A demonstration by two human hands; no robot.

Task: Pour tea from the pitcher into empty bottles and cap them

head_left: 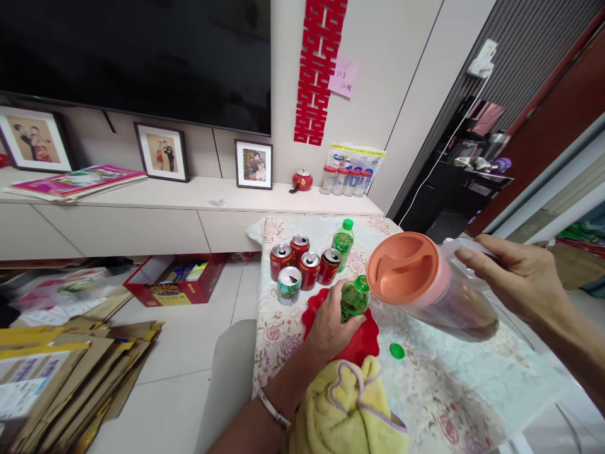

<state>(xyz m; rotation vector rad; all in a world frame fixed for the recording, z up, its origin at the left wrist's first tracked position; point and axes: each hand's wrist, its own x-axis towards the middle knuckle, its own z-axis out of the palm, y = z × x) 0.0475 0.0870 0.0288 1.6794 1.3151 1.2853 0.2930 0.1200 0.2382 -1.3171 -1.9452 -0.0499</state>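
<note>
My left hand (331,321) is wrapped round a green plastic bottle (355,299) whose cap is off, over a red scalloped plate (312,308). In my right hand (520,271) is the handle of a clear pitcher (458,309) with an orange lid (404,268). The pitcher is tipped toward the bottle, its lid end beside the bottle's mouth, and brownish liquid lies in its lower part. No stream between them can be made out. A green bottle cap (397,351) lies on the flowered tablecloth (278,353), right of the plate.
Several red drink cans (309,271), a green-topped can (289,285) and a capped green bottle (343,241) stand behind the plate. A yellow towel (350,410) lies at the near edge. Glass jars (338,183) and picture frames (254,164) line the cabinet.
</note>
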